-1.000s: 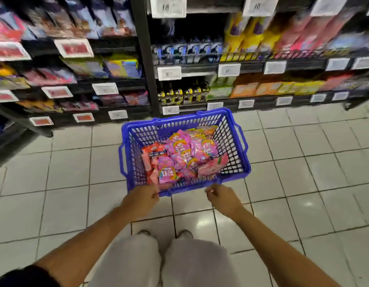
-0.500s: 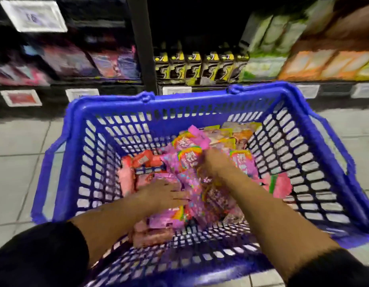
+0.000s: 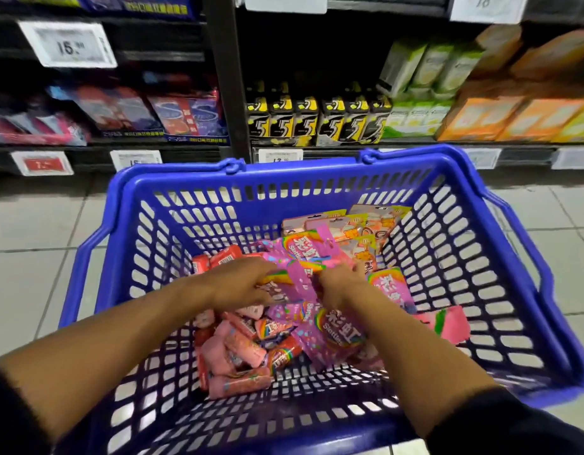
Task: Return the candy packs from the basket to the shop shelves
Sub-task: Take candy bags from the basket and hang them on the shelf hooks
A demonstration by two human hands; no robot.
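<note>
Both hands down inside blue basket [image 3: 185, 205], basket standing on tiled floor [image 3: 31, 231] before the shelves [image 3: 225, 77]. Left hand [image 3: 241, 284] and right hand [image 3: 341, 284] meeting over the candy heap, gripping a pink rainbow pack [image 3: 298, 277] between them: left fingers [image 3: 267, 269] curled over its near-left edge, right fingers apparently pinching its right side, though blur and the pack itself hide the tips. Pack tilted, long axis running from near-left up toward far-right, top corner pointing to the shelves. Left hand slightly nearer the pack's middle. More pink packs [image 3: 336, 330] and pink rolls [image 3: 238, 353] loose beneath, orange-yellow packs [image 3: 346, 221] at the far right corner. Shelves lying straight ahead and above; lift likely upward and forward. Compared with half a second back: left hand shifted right and up onto the pack, hands closer together, pack raised off the heap, shelf labels in sharper view.
</note>
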